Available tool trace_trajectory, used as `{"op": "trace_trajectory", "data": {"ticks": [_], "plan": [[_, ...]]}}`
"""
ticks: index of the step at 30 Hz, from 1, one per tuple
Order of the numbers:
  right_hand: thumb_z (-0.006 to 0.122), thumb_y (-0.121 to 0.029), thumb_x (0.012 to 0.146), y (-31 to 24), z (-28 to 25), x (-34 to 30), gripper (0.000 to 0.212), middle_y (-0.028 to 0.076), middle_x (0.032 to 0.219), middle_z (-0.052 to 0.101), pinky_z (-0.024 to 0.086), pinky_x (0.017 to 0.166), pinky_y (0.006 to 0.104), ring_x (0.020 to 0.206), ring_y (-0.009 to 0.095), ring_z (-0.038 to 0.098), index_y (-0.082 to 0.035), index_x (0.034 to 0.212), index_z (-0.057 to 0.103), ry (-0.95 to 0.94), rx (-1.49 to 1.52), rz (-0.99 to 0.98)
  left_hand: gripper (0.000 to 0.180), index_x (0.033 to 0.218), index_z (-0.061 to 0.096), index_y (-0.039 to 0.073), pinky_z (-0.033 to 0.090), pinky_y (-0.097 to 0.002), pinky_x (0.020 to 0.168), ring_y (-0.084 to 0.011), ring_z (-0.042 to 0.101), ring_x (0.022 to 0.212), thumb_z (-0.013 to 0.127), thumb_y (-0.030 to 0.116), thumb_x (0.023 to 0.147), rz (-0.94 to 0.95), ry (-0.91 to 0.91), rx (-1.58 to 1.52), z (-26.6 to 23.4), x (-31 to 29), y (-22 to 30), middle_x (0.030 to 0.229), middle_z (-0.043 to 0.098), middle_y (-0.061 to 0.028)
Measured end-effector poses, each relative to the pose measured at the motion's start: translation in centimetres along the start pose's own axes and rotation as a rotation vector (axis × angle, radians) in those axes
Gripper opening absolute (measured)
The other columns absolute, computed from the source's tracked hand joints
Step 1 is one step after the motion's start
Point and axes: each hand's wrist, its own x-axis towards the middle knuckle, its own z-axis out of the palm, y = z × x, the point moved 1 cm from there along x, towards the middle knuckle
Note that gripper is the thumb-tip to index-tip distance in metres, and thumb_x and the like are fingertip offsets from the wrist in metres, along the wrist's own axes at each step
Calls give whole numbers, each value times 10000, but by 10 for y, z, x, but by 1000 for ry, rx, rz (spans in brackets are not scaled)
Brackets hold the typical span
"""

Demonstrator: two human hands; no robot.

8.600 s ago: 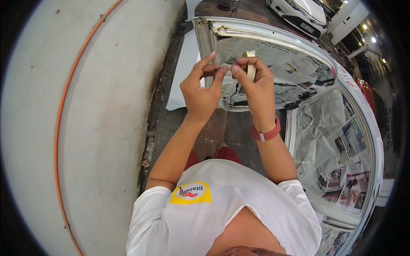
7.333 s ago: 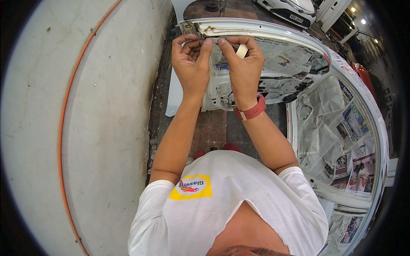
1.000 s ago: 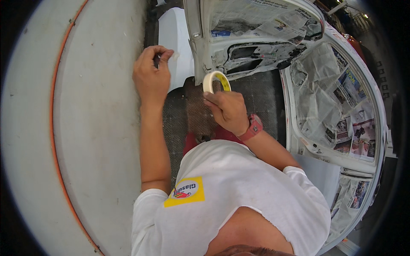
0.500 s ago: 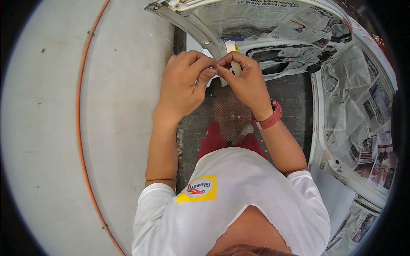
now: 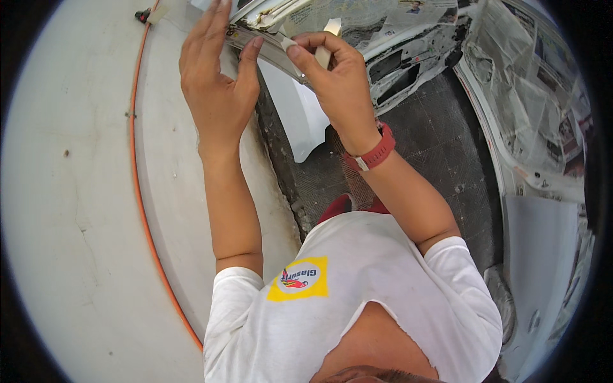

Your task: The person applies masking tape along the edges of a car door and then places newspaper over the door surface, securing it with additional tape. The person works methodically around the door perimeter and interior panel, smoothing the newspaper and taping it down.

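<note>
My left hand is raised with its fingers stretched out and its thumb apart. Its fingertips are at the end of an open white car door; whether they touch it I cannot tell. A roll of masking tape, seen nearly edge-on, is held in my right hand. Between that hand's thumb and index finger a short pale tape end sticks out, close to the door's edge. Newspaper covers part of the door's inner side.
A pale wall with an orange hose running along it stands at my left. The dark textured floor lies below. On the right is a white car body with newspaper masking its opening.
My hands, together at the fingertips before, have come apart. The left has moved up and left with its fingers spread; the right has moved up and left with the tape. The view has shifted.
</note>
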Motion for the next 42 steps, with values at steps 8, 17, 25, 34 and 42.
{"op": "trace_trajectory", "data": {"ticks": [8,17,25,34,42], "plan": [[875,-225,997,10,22,6,217,-6,889,749,498,698,258,799,57,616,-15,1028,834,101,169,-37,485,1442,789,133,565,-412,1110,-292,754,1291,856,89,964,111,-48,-1,-2,7,-11,1397,804,-112],[883,-206,986,17,36,4,186,-16,873,737,469,667,256,754,45,564,-25,1018,853,197,214,-7,493,1408,805,129,558,-421,1128,-296,772,1210,886,110,922,39,-56,-10,-2,8,-7,1367,818,-95],[894,-202,976,17,40,4,202,-11,880,743,502,727,269,793,73,599,-10,1030,858,212,252,-14,441,1353,827,138,517,-485,1203,-307,795,1144,899,163,919,148,7,39,3,9,-15,1300,844,-75],[893,-196,982,18,42,6,195,6,920,765,526,786,289,851,85,627,-9,1028,861,217,274,-19,428,1353,825,151,494,-501,1226,-276,801,1162,898,218,937,165,24,77,6,9,-20,1296,845,-69],[897,-215,983,21,41,7,207,0,921,764,527,796,291,862,82,631,-18,1032,861,199,287,-11,426,1368,804,140,468,-492,1236,-229,791,1190,870,183,950,162,-6,107,4,8,-20,1345,829,-31]]}}
